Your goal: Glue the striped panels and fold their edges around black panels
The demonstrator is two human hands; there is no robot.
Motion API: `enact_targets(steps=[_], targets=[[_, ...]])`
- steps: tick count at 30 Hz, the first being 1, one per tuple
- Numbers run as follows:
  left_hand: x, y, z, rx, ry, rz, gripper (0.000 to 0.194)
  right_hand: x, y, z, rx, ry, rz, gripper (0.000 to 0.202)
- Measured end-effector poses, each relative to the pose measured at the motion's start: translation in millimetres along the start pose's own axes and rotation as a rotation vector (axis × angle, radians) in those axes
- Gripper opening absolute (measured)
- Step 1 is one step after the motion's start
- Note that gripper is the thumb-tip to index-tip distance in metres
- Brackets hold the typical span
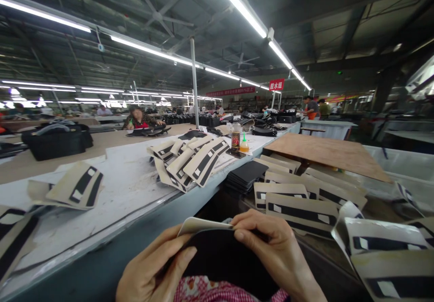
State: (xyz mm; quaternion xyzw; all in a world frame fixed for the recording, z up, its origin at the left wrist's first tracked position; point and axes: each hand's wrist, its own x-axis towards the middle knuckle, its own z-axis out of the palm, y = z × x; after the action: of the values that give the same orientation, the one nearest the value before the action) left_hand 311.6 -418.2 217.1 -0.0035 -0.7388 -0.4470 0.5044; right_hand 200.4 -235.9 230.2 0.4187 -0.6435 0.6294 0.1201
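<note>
Close to my body, both hands hold a panel with a black face [225, 254] and a beige backing [200, 225] that curls up along its top edge. My left hand [158, 263] grips the left side, its thumb on the black face and its fingers behind. At the upper right edge, my right hand [271, 241] pinches the two layers between thumb and fingers. The panel's lower part reaches down over a red checked garment [206, 288]. Whether the layers are joined cannot be told.
Beige panels with black strips [206, 159] are heaped on the white-topped table [130, 175]. More beige panels [301, 211] and a stack of black sheets [246, 175] lie to the right. A green-tipped bottle [244, 144] stands by a dark jar [235, 140]. A co-worker [139, 119] sits across.
</note>
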Motion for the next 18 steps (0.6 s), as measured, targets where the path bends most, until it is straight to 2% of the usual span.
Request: enact_targets(steps=[4, 6, 11, 18], targets=[[3.9, -6.6, -10.9, 0.059, -0.075, 0.005, 0.011, -6.5, 1.6, 5.2, -0.135, 0.072, -0.079, 0.018], [4.5, -4.2, -9.4, 0.090, -0.066, 0.005, 0.008, -10.5, 1.3, 8.4, -0.176, 0.114, -0.121, 0.017], [0.3, 9.0, 12.5, -0.031, 0.192, -0.114, 0.012, -13.9, -6.7, 10.2, -0.193, 0.133, -0.091, 0.015], [-6.9, 24.1, 27.4, -0.145, 0.273, -0.178, 0.017, -9.2, -17.3, -3.2, -0.232, 0.019, -0.050, 0.014]])
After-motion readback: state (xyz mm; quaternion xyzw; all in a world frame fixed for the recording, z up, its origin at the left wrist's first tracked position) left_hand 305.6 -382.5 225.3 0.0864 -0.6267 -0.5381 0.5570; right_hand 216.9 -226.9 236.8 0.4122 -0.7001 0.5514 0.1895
